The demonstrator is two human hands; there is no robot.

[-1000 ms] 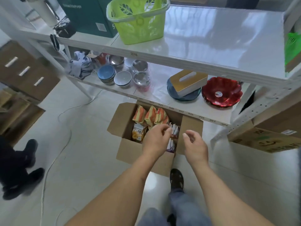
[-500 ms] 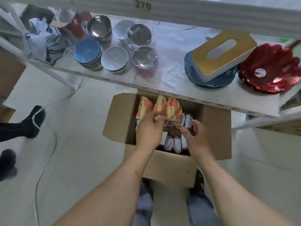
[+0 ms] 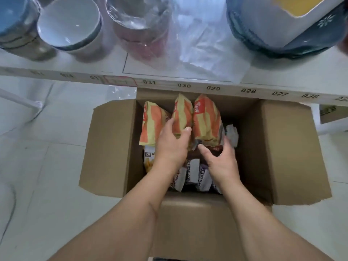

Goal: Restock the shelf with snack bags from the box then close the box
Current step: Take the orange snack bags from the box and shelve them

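Here the open cardboard box sits on the floor just under the front edge of the shelf, its four flaps folded outward. Inside it, along the wall nearest the shelf, three orange-and-yellow striped snack bags stand side by side on end, long axes running up toward the shelf and tops pointing at the camera. The left hand is inside the box with its fingers and thumb curled round the middle striped bag, thumb on the side facing the right striped bag; the left striped bag leans just beside its knuckles. The right hand is also inside the box, thumb and fingers closing on the lower edge of the right striped bag, though exactly what they pinch is hard to tell among the darker packets there. Nearer the person's side of the box, a row of white packets stands on edge beneath both wrists. On the shelf above the box sit a white bowl, a stack of blue bowls, a plastic-wrapped bowl and a dark blue dish
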